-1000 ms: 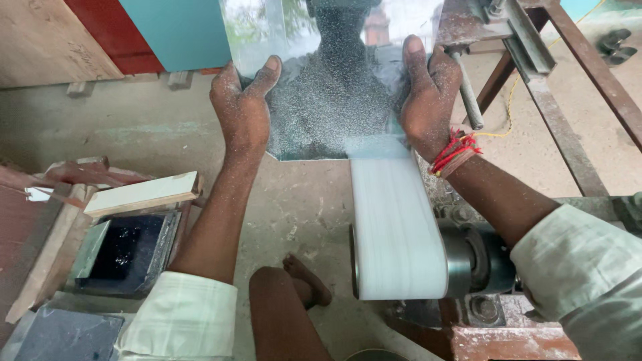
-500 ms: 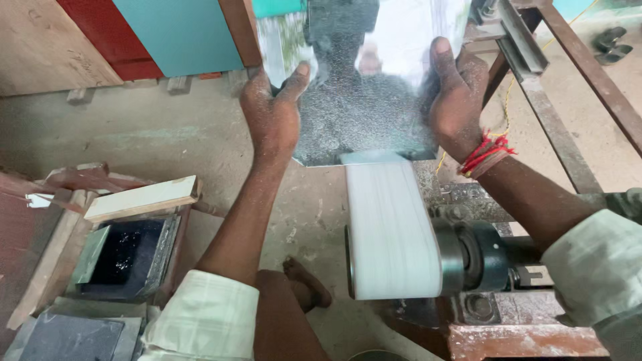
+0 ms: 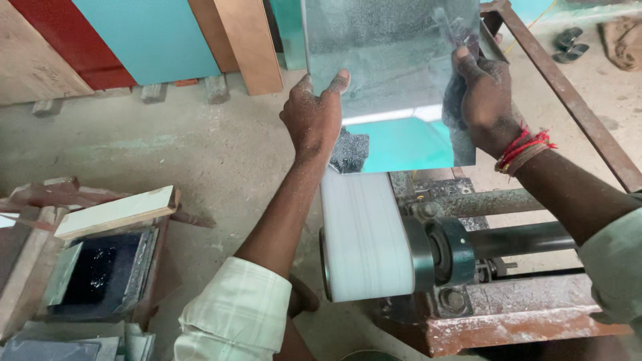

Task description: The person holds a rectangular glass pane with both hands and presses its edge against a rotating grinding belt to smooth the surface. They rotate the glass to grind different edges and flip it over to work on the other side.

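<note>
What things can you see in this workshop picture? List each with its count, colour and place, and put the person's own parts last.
mirror sheet: one, silvery and speckled, held upright above the belt
sanding belt: one, white, centre, on a dark roller
machine frame: one, rusty brown, right
boards: several, red, teal and plain wood, leaning at top left
tray of dark liquid: one, grey, lower left
wooden block: one, pale, across the tray's top
sandals: a pair, dark, top right floor
thread bracelet: one, red, right wrist
sleeves: two, pale checked
left hand: grips the mirror's left edge
right hand: grips its right edge
</note>
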